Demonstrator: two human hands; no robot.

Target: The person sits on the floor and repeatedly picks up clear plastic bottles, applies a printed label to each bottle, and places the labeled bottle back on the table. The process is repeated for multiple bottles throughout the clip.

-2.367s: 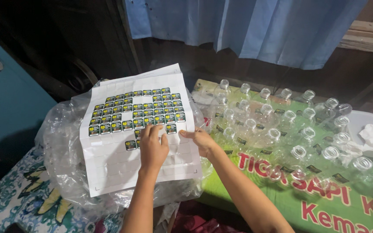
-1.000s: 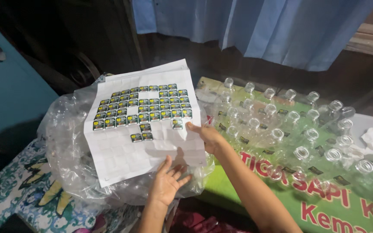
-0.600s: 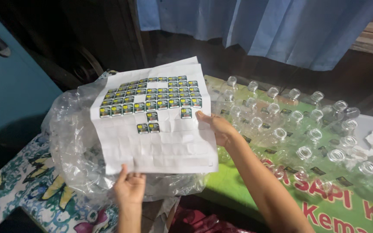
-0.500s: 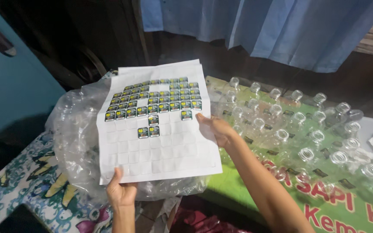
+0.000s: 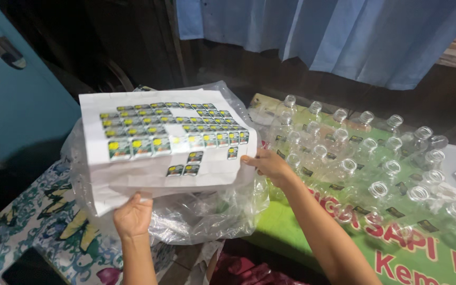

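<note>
Head view: a sticker sheet (image 5: 167,148) is held up over a clear bag (image 5: 212,211) at the left. The left hand (image 5: 132,216) pinches its near edge; the right hand (image 5: 270,164) pinches its right edge. The sheet looks light and limp, sagging between the grips, so it is best held at two edges. Empty clear bottles (image 5: 365,158) stand in rows on the desk (image 5: 291,232), right.

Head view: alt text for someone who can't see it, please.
Two hands, left hand and right hand, hold a white sticker sheet above a clear plastic bag. Rows of empty clear bottles stand on a green banner to the right.
</note>
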